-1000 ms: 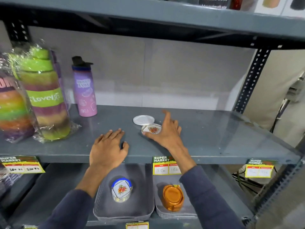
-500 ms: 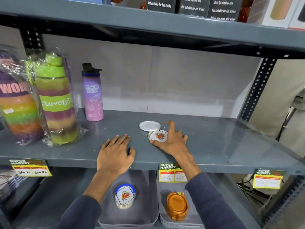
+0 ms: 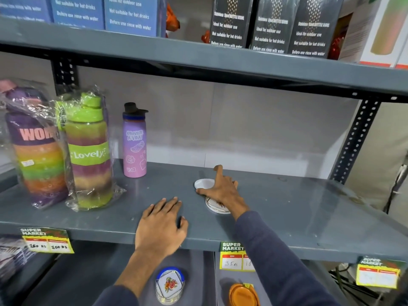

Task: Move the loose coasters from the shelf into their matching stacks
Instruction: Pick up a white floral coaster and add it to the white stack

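We are at the pick-up step: two loose coasters lie on the middle shelf (image 3: 287,208), and neither is lifted yet.

**Position of the parts**
- The white coaster (image 3: 203,183) lies flat on the shelf, further back.
- The patterned coaster (image 3: 215,207), white with a gold rim and a floral print, lies flat just in front of it, near the shelf's front edge. We cannot tell whether the two touch, because the hand covers the gap.
- On the level below, a stack of patterned coasters (image 3: 169,286) stands in a grey bin, and an orange stack (image 3: 242,294) stands in the bin beside it.

**State of the hands**
- Our right hand (image 3: 220,189) reaches over both coasters. The thumb lies at the near edge of the white coaster, the index finger points up and away, and the remaining fingers spread over the far side. The hand is loosely open and grasps nothing; whether the fingertips press on the white coaster we cannot tell.
- Our left hand (image 3: 162,226) rests palm down on the shelf's front edge, flat and empty.

**Next move**
We judge that the next move calls for a pinch at a coaster's rim, since a thin disc lying flat offers no side to grasp. Sliding it to the shelf edge would expose an underside. The patterned coaster matches the floral stack below. No matching stack for the white coaster is in view.
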Available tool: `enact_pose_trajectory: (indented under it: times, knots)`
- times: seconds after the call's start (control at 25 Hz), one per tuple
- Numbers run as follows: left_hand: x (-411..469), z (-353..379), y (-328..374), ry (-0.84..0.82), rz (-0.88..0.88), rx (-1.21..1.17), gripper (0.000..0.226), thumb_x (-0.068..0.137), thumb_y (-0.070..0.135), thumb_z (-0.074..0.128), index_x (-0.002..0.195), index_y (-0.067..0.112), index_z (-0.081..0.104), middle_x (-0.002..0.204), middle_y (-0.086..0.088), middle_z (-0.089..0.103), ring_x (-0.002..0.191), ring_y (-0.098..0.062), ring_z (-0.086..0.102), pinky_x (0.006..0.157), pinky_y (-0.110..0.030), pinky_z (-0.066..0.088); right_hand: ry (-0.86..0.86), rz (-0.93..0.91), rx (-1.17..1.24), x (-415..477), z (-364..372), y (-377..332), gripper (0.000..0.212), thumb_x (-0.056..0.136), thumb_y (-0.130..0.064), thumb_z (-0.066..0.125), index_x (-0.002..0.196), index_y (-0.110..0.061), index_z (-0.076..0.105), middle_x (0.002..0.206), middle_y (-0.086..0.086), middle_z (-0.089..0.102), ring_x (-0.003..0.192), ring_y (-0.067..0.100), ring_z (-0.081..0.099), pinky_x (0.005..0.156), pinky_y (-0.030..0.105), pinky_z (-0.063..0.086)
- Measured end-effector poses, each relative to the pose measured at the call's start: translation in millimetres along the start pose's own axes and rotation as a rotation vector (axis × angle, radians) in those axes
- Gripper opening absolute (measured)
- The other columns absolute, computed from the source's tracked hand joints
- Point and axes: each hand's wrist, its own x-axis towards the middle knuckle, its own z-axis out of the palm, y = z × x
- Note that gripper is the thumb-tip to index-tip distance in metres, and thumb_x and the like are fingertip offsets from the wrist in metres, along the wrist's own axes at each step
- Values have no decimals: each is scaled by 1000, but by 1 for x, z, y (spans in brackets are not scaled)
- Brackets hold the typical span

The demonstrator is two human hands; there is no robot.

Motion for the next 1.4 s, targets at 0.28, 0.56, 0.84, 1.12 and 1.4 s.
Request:
enact_pose_trajectory:
  times: [0.28,0.56,0.84,1.12,1.4]
  knots:
    - [-1,-2,0,8,14,-6,62,90,48,26,150,32,36,159,18,32,148,-7,25,122,-32,16,197,-336,203,-46,-54,-33,94,64,-49,91,133,-37,26,124,-9,44,125,20,37,106,41,42]
    - [-2,-5,2,3,1,3,65,86,48,24,147,31,42,156,16,38,146,-9,31,121,-33,19,639,-822,62,-165,-129,-84,92,65,-52,85,138,-31,34,136,-24,38,123,14,39,102,31,39]
    - [-2,-7,2,-22,6,9,63,88,47,26,147,31,42,156,16,39,147,-8,30,121,-32,19,621,-850,221,-198,-149,-85,104,60,-46,96,142,-30,34,142,-29,40,118,23,57,95,11,44]
    - [-1,-6,2,-31,-10,3,65,86,48,23,147,35,39,157,20,34,147,-5,28,121,-31,18,147,-789,1205,-182,-118,-63,101,59,-21,99,145,-23,46,145,4,58,129,19,60,100,31,55]
    - [-1,-12,5,-57,0,20,61,89,46,28,146,31,43,156,15,39,146,-9,31,119,-34,21,116,-777,1257,-182,-110,-61,95,69,-22,95,148,-23,42,152,0,53,137,18,54,105,31,51]
